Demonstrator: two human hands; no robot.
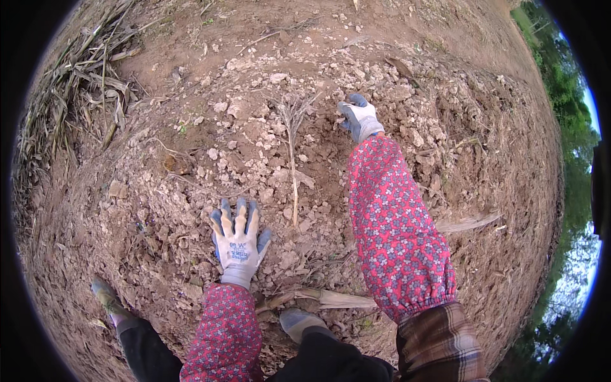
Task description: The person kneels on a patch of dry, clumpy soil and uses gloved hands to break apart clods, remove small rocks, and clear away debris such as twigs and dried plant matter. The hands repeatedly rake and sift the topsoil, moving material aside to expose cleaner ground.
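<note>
My left hand (239, 236), in a white work glove with blue coating and printed writing, rests with fingers spread on the crumbly brown soil (329, 143). Up and to the right, my right hand (358, 116) wears a matching glove, its fingers curled at darker, loosened soil. Whether those fingers hold anything cannot be told. Between the hands lies a dry, pale plant stalk (293, 172) with a branching top, touched by neither. Red floral sleeve covers are on both forearms.
Dry stalks and leaves (81, 81) are heaped at the upper left. A dry corn stalk (334, 299) lies near my shoe (300, 322); my other shoe (102, 292) is at the lower left. A brown clump (176, 164) sits left of the branching stalk. Trees (568, 105) stand far right.
</note>
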